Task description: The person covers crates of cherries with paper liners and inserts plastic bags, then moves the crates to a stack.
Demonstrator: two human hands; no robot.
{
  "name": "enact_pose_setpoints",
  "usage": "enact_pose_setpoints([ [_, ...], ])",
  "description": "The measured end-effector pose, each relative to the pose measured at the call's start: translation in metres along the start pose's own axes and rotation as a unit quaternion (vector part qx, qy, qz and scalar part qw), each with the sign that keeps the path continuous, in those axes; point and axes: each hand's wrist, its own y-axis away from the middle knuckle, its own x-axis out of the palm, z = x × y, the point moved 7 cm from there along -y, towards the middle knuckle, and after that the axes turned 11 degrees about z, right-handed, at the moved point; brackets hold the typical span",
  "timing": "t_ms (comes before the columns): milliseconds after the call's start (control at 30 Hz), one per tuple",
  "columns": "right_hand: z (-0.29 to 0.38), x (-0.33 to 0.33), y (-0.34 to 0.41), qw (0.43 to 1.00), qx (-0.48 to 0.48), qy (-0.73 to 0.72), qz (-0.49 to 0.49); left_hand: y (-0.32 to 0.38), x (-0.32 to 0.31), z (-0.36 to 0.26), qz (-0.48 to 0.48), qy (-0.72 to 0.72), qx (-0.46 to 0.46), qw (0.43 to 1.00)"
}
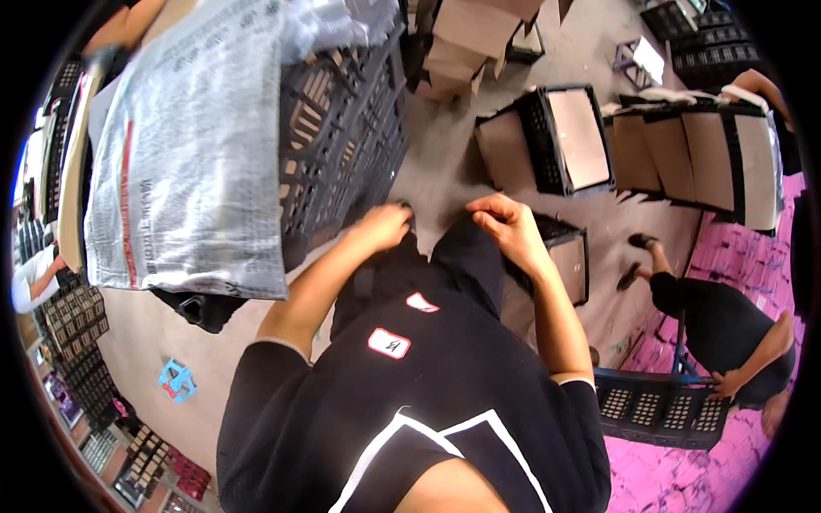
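Observation:
My left hand [387, 227] is over my left thigh, beside the stack of black plastic crates [346, 141]. Its fingers are curled, with a small dark patch at the fingertips that I cannot make out. Over my right thigh, my right hand [510, 224] has thumb and fingertips drawn close together; whether something thin is between them does not show. A printed silver-grey plastic sheet [205, 160] drapes over the crates to my left. Two red-bordered white stickers, one higher [389, 343] and one lower [422, 302], lie on my black shirt; the first bears writing.
Ahead to the right stand black crates with cardboard [580, 138] and a row of cardboard pieces [693, 157]. A person [731, 333] at right grips a black crate [660, 410] near pink stacks [737, 256]. On the floor at left is a blue stool [176, 379].

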Motion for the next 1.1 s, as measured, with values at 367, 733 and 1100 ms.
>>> enact_pose_setpoints([
  [367, 0.054, 0.067, 0.030, 0.942, -0.083, -0.027, 0.324, -0.027, 0.018, -0.008, 0.042, 0.021, 0.037, 0.998],
  [733, -0.187, -0.242, 0.010, 0.930, 0.045, -0.108, -0.348, -0.077, -0.005, -0.072, 0.021, 0.013, -0.027, 0.999],
  [1100, -0.256, -0.296, -0.034, 0.891, 0.156, 0.288, -0.316, -0.183, 0.000, -0.194, 0.061, 0.024, 0.008, 0.998],
])
